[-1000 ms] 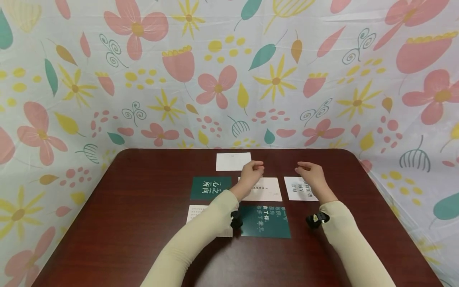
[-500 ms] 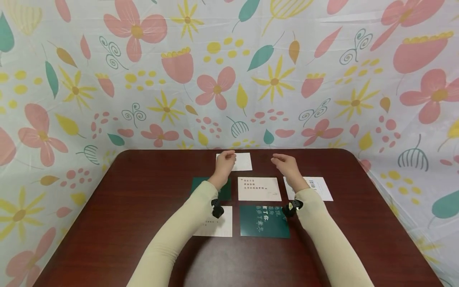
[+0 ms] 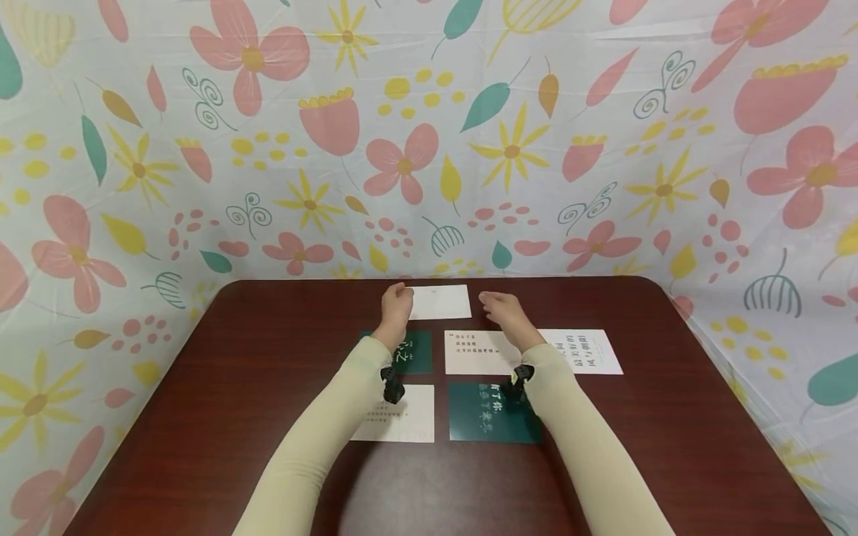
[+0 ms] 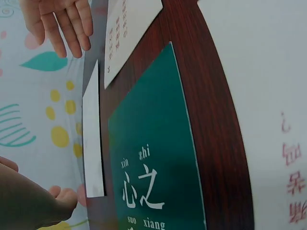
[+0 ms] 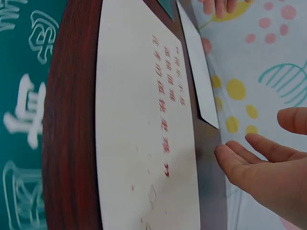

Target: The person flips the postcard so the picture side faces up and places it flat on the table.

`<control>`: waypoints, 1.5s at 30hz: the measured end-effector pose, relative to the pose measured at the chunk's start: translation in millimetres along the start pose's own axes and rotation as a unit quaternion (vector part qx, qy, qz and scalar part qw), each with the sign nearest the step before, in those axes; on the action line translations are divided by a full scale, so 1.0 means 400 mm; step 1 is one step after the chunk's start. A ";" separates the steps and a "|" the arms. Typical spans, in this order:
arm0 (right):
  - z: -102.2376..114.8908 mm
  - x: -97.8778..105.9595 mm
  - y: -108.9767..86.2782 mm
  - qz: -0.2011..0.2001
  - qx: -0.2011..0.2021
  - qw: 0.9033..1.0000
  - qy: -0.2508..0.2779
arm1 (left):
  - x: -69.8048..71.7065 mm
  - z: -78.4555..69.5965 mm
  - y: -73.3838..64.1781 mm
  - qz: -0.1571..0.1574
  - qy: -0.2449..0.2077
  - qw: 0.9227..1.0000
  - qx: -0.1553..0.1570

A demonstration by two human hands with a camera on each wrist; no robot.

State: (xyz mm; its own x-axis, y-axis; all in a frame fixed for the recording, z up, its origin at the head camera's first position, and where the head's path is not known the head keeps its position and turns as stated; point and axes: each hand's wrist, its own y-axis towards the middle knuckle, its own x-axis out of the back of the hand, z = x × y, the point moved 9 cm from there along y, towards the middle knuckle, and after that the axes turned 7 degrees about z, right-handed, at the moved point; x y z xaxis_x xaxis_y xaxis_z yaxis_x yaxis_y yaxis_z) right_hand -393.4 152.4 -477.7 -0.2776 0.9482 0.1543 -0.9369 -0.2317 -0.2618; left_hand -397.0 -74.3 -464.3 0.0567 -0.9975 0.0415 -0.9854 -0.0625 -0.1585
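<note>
A white card (image 3: 440, 302) lies at the back of the table. My left hand (image 3: 397, 311) is beside its left edge, fingers relaxed and holding nothing. To the card's right, my right hand (image 3: 504, 310) has its palm turned inward, and the right wrist view shows its fingers (image 5: 240, 160) extended and bare. Under the left forearm lies a dark green card (image 3: 417, 356) with white characters, partly covered. A cream card (image 3: 476, 353) with red text lies below the right hand, its right part hidden by the wrist.
A white card (image 3: 596, 353) with dark lettering lies at the right. Nearer the front are a cream card (image 3: 410, 424) and another green card (image 3: 479, 424), each partly hidden by a forearm. A floral curtain (image 3: 409, 97) hangs behind the brown table (image 3: 201, 417).
Both hands have moved left, from over the middle and right cards to either side of the back white card. The cards stay where they were.
</note>
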 end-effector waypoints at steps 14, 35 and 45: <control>0.003 -0.057 0.032 0.006 -0.006 1.000 -0.017 | 0.000 0.042 0.020 0.014 0.010 0.999 0.033; -0.016 -0.044 0.041 -0.020 -0.031 0.999 -0.022 | 0.007 0.039 0.008 0.005 0.014 0.999 0.038; 0.004 -0.039 0.032 -0.015 -0.015 1.000 -0.019 | 0.001 0.014 0.001 0.015 0.019 0.999 0.024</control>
State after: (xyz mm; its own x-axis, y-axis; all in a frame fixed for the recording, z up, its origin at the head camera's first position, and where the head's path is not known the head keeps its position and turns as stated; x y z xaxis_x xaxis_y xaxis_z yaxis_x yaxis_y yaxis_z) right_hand -401.5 134.3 -481.8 -0.2587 0.9453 0.1986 -0.9380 -0.1968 -0.2854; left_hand -396.3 -75.0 -469.7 0.0210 -0.9970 0.0740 -0.9776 -0.0360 -0.2073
